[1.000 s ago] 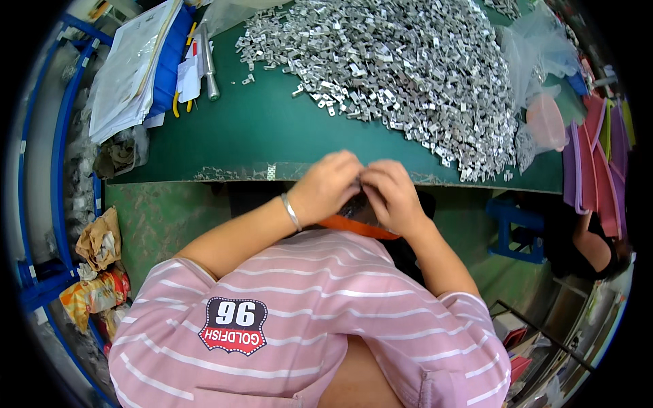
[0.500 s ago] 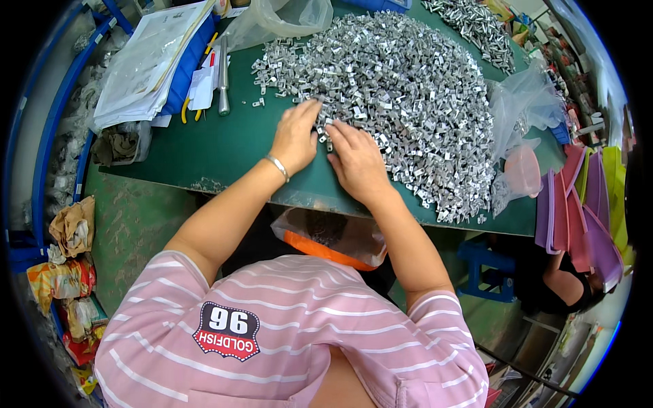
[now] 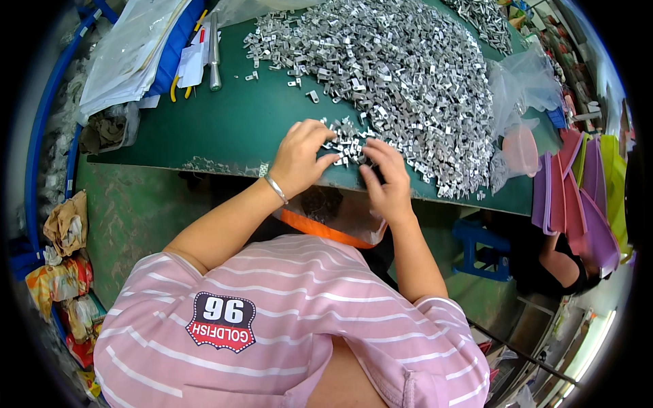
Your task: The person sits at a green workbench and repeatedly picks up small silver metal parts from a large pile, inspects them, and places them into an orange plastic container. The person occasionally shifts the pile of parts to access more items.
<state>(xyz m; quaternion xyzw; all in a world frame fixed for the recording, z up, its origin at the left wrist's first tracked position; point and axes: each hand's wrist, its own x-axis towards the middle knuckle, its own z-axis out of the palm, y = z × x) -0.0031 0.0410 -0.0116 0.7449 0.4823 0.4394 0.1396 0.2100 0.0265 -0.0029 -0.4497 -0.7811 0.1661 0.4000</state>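
A large heap of small bent metal brackets (image 3: 408,81) covers much of the green tabletop (image 3: 183,129). A small cluster of the brackets (image 3: 348,144), drawn off the heap's near side, lies close to the table's front edge between my hands. My left hand (image 3: 304,156), with a bangle at the wrist, curves around the cluster's left side, thumb and fingers apart. At the right side my right hand (image 3: 389,175) has its fingers spread and its fingertips at the brackets. Neither hand visibly grips a piece.
Below the table edge, at my lap, sits an open bag with an orange rim (image 3: 326,230) and dark contents. Papers (image 3: 129,54), yellow-handled pliers (image 3: 174,87) and a metal rod (image 3: 215,61) lie at the left. At the right are a pink container (image 3: 520,149) and a blue stool (image 3: 481,250).
Both hands have moved nearer to me, drawing a small group of brackets away from the heap toward the table edge. The hands are now farther apart, and the view has shifted slightly.
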